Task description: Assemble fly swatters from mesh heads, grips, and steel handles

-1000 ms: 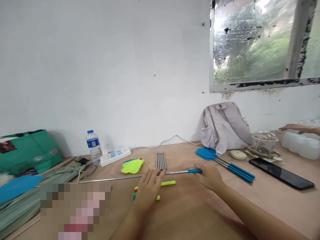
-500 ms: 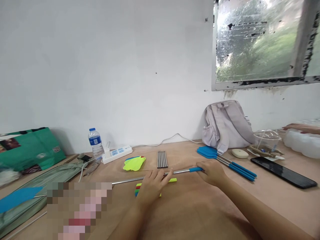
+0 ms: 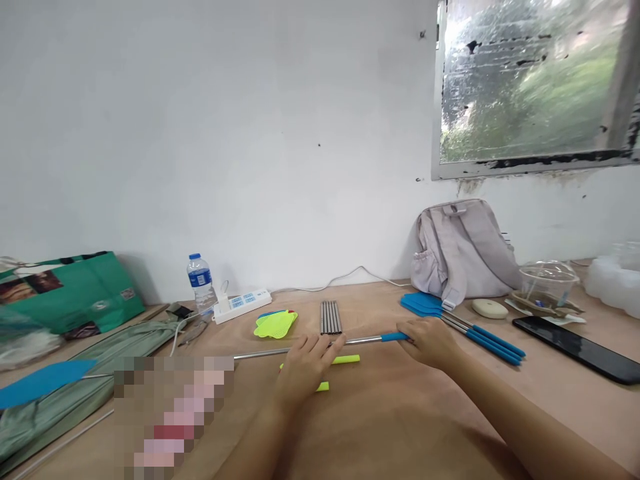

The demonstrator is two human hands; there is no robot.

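A long fly swatter with a blue paddle (image 3: 47, 383), a thin metal rod (image 3: 263, 353) and a blue handle (image 3: 393, 337) lies across in front of me. My right hand (image 3: 429, 341) is closed around the end of the handle. My left hand (image 3: 307, 367) lies over the middle of the rod, its fingers bent across it. Under and beside my left hand are yellow-green handle tubes (image 3: 345, 360), partly covered. Beyond it stand several metal rods in a row (image 3: 331, 317) and a stack of yellow-green swatter paddles (image 3: 275, 324) with blue and red edges below.
Several blue fly swatters (image 3: 423, 304) lie at right, near a grey backpack (image 3: 463, 250), a white case (image 3: 490, 308), a plastic cup (image 3: 547, 283) and a phone (image 3: 575, 347). At left are a power strip (image 3: 243, 307), a water bottle (image 3: 201, 280), a green bag (image 3: 95, 293) and a blurred patch.
The view has shifted slightly, so things appear further right. Both hands keep their places on the fly swatter. Another person's hand at the far right has left the view.
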